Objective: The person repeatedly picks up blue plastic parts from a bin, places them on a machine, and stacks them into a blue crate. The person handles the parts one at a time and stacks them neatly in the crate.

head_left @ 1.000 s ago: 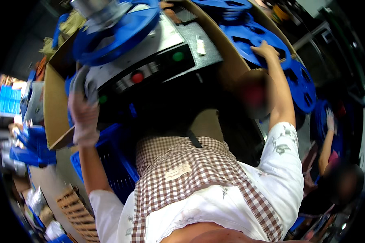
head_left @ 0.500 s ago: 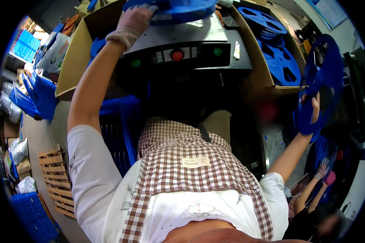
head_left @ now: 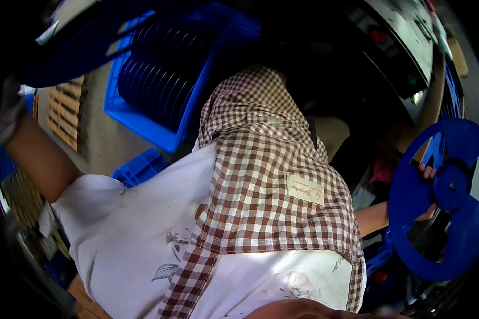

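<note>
In my right hand (head_left: 428, 171), which is bare, is a large blue plastic reel (head_left: 410, 223) at the right. Its fingers show through the cut-out beside the round hub. My left hand (head_left: 9, 109) wears a pale glove and reaches out at the far left. A second reel (head_left: 80, 61), dark blue in shadow, is held in it; the reel's edge hides most of the fingers. Between that reel and my apron stands a blue plastic crate (head_left: 149, 135), in which several dark discs (head_left: 157, 80) stand upright in a row.
The machine bench (head_left: 404, 32) with its red button (head_left: 377, 35) is at the upper right. Beside it a cardboard box (head_left: 434, 114) holds more blue reels. A wooden pallet (head_left: 65, 111) and another blue crate (head_left: 141, 166) lie on the left side.
My view has turned left, away from the bench. My left hand has carried its reel from the bench to the far left, beside the crate. My right hand keeps its reel.
</note>
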